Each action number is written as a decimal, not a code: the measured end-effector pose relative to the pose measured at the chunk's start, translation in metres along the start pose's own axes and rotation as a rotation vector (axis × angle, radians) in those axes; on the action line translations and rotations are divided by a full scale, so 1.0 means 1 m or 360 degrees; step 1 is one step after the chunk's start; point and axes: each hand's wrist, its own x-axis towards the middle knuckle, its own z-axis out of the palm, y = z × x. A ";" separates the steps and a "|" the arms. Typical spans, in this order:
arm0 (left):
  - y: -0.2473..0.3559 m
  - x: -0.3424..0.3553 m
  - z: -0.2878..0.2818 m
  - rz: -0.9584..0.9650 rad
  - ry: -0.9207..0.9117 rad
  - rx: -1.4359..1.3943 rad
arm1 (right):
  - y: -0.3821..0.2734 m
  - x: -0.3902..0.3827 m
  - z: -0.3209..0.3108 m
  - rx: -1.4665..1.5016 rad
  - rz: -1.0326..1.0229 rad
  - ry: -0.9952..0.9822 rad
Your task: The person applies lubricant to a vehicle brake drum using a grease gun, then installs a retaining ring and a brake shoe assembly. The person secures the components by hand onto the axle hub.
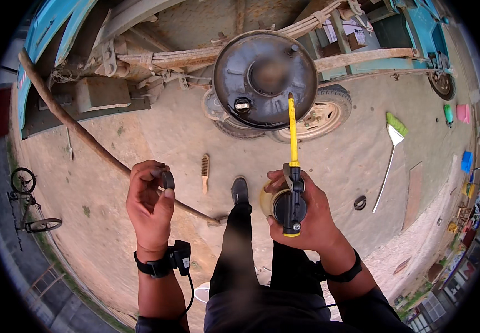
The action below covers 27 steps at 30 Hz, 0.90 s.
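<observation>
— Fingers of the left hand [150, 206]: state?
— Pinched together, thumb to fingertips, on one small dark ring [167, 180], held on edge.
— Right hand [318, 213]?
— Wrapped around the body of one yellow-spouted can [294, 162], black on top; its tip overlaps the lower part of a dark round plate [237, 77]. Contact: cannot tell.
— Also listed?
— On the ground [165, 130]: one wooden-handled brush [205, 173], one spare ring [360, 202], one broom [396, 135], green and white.
</observation>
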 end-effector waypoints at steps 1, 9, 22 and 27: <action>-0.002 -0.001 -0.001 -0.0008 -0.0002 -0.0014 | 0.002 0.000 0.002 -0.0084 -0.0036 0.0012; -0.010 -0.008 -0.005 -0.0028 -0.0024 -0.0007 | 0.002 0.007 0.002 -0.0293 -0.0152 0.0012; -0.017 -0.011 -0.013 -0.0061 -0.0029 -0.0013 | 0.004 0.012 0.004 -0.0358 -0.0184 0.0062; -0.019 -0.011 -0.014 -0.0070 -0.0029 -0.0039 | 0.004 0.013 0.002 -0.0300 -0.0138 0.0110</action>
